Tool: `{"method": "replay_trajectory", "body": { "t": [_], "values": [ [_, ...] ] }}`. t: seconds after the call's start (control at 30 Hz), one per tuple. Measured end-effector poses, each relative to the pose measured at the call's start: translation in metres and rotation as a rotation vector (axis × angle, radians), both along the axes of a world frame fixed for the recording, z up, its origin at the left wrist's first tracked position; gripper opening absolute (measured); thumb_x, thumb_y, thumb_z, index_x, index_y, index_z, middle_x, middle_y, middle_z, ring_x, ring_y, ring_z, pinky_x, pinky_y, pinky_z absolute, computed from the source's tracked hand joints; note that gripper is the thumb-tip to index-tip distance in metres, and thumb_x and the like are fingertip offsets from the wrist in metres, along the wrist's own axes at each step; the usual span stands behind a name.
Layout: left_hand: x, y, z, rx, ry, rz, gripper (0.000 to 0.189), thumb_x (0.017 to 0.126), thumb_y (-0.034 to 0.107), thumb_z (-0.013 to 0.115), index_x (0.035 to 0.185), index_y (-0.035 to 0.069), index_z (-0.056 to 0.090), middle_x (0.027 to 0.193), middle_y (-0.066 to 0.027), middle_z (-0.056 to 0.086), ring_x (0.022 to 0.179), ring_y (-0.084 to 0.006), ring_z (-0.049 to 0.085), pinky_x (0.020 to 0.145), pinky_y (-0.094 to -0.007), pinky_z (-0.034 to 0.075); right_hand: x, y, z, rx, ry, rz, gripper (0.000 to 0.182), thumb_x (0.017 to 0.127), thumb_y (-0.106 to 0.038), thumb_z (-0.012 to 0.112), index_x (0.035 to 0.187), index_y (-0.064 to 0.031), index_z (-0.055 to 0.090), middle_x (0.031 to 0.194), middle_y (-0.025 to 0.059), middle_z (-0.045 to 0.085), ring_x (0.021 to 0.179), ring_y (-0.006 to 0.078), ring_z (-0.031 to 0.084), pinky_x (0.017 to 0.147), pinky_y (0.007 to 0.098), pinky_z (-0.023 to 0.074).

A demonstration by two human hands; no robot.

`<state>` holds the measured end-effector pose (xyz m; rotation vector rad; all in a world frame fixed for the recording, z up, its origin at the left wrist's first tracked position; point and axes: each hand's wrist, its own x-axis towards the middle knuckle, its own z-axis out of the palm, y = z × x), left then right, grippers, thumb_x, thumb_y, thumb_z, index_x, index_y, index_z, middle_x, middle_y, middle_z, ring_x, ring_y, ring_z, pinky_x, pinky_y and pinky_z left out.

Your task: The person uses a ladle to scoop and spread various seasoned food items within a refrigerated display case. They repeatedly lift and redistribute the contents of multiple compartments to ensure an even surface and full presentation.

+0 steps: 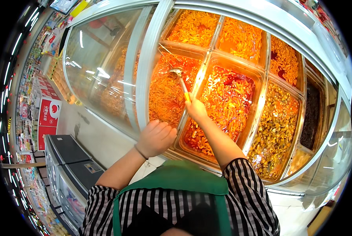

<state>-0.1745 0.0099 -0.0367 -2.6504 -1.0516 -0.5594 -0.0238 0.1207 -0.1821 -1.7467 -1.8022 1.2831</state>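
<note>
My right hand (196,109) grips the yellow handle of a metal serving spoon (179,77). The spoon's bowl lies over a pan of finely shredded orange-red food (167,96) in red oil. To the right, under my forearm, is a pan of chunkier red-sauced strips (223,100). My left hand (158,138) is at the front edge of the display case, by the foot of the sliding-glass frame (148,67). Its fingers curl away from me, so their grip is hidden. Thin sticks or tongs (168,51) lean in the shredded-food pan's far left corner.
More pans hold orange shreds (193,28), yellow-brown chopped pieces (274,132) and dark food (311,115). Curved glass (99,67) covers the case's left side. Chest freezers (72,159) stand to the lower left, near a red and white sign box (49,112) bearing writing.
</note>
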Motion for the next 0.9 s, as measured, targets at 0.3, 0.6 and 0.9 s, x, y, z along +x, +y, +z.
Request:
{"method": "replay_trajectory", "body": {
  "t": [0.3,0.6,0.9],
  "values": [
    [0.002,-0.001,-0.003,0.044,0.024,0.044,0.013,0.076,0.015,0.061,0.089,0.011,0.060,0.082,-0.0008,0.059,0.085,-0.0177,0.059,0.082,-0.0354,0.041,0.008,-0.091,0.011,-0.160,-0.053,0.221,0.059,0.091,-0.032,0.046,0.144,-0.0146,0.025,0.094,0.0248,0.063,0.086,0.0394,0.062,0.076,0.0479,0.0478],
    [0.014,-0.004,-0.001,-0.279,-0.049,0.072,0.030,0.074,0.020,0.070,0.101,0.008,0.062,0.090,-0.0054,0.062,0.082,-0.0211,0.061,0.080,-0.0347,0.044,0.037,-0.121,0.043,-0.235,-0.160,0.322,0.074,0.086,-0.036,0.051,0.146,-0.0129,0.014,0.096,0.0234,0.064,0.087,0.0388,0.063,0.075,0.0473,0.0489],
    [0.040,-0.019,-0.083,-1.571,-0.602,0.312,0.067,0.089,0.024,0.059,0.144,0.007,0.024,0.120,-0.0169,0.053,0.103,-0.0252,0.057,0.089,-0.0336,0.045,0.055,-0.091,0.031,-0.205,-0.057,0.419,0.040,0.087,-0.038,0.048,0.112,-0.0068,0.053,0.092,0.0233,0.064,0.084,0.0406,0.062,0.074,0.0488,0.0481]
  ]
}}
